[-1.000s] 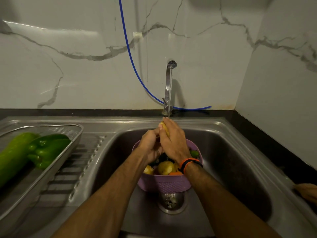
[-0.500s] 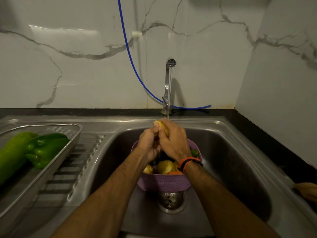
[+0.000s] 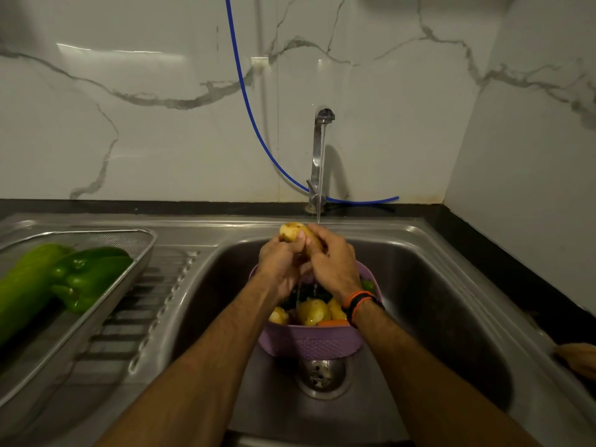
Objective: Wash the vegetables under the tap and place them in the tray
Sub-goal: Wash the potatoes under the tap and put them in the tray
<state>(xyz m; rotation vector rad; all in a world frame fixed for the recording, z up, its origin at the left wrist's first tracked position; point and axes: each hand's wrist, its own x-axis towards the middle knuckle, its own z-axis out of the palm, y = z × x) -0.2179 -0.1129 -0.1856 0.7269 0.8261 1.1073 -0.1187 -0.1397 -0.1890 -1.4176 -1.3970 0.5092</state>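
Vegetables wait in two places: a pale yellow potato [image 3: 292,232] is held up under the thin stream from the tall steel tap [image 3: 319,156], while more potatoes and an orange carrot sit in the purple plastic colander [image 3: 309,341] standing in the stainless steel sink [image 3: 435,285]. The left hand [image 3: 280,266] and the right hand [image 3: 333,266] both curl round the potato, each grip closed on it from its own side, directly above the colander. Off to the left, the steel mesh tray [image 3: 142,250] on the draining board already holds a long light-green gourd [image 3: 29,285] and a dark green bell pepper [image 3: 90,279].

The wet potato may well be slippery; if the rubbing loosens either grip it could drop into the colander or the sink. The stream looks narrow, so parts of the skin could go unrinsed unless the potato is turned.

Compared with a second ago, the potato sits further left and more of it shows above the fingers.
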